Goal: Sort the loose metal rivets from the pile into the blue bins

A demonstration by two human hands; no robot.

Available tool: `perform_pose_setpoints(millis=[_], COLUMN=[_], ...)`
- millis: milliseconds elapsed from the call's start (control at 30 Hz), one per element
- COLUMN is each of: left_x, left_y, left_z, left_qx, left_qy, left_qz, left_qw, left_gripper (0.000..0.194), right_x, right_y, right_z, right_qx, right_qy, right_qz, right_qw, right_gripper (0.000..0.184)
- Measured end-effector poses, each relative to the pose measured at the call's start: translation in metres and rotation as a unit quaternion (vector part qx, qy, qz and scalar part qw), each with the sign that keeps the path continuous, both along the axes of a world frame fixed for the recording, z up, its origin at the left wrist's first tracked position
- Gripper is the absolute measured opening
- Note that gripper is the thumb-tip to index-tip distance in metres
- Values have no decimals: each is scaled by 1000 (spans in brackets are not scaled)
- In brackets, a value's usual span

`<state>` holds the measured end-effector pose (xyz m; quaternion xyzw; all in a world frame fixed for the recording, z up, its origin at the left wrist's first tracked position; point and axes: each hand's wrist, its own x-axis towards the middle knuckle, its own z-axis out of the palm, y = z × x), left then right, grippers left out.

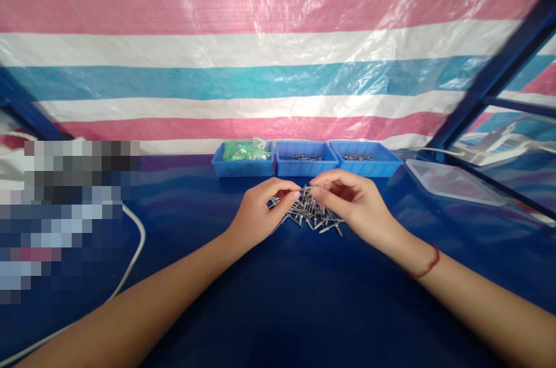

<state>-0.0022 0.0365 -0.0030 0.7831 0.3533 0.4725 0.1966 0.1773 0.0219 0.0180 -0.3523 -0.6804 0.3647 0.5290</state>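
Observation:
A loose pile of silver blind rivets point(315, 214) lies on the blue tabletop, partly behind my hands. Just above the pile's far side, my left hand point(263, 206) comes in from the left with thumb and forefinger pinched together. From the right, my right hand point(351, 200) pinches in the same way, its fingertips almost meeting the left ones. A thin metal rivet point(306, 188) spans the small gap between the two pinches; its ends are hidden by the fingertips.
Behind the pile stand three blue bins: the left bin point(243, 169) holds green plastic packaging, while the middle bin point(306, 169) and right bin point(369, 169) hold small metal pieces. A clear plastic lid point(454, 182) lies right. A white cable point(141, 240) curves along the left.

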Motion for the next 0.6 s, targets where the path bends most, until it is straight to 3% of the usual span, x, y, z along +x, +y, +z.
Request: perform_pose_setpoints(millis=[100,200,300,367,467,600], left_x=[-1,-1,0,1,3,2], left_y=[0,1,3,3,2,-2], left_z=[-1,-3,-4,-4,-4,-5], left_qx=[13,5,-3,-2,16,60], left_qy=[-9,-21,-5,27,88,156], left_qz=[28,50,54,46,38,40], left_qw=[999,999,999,999,995,985], left_gripper=[13,20,16,14,14,17], right_x=[8,30,61,79,91,81], right_y=[9,28,52,65,74,68], right_z=[1,4,6,3,-3,-6], right_qx=[52,99,113,100,84,101], right_qy=[-71,-104,-147,-206,-301,-316], right_qz=[-55,-154,-309,-377,-402,-372], right_qw=[995,978,933,897,861,867], right_gripper=[12,17,18,17,22,22])
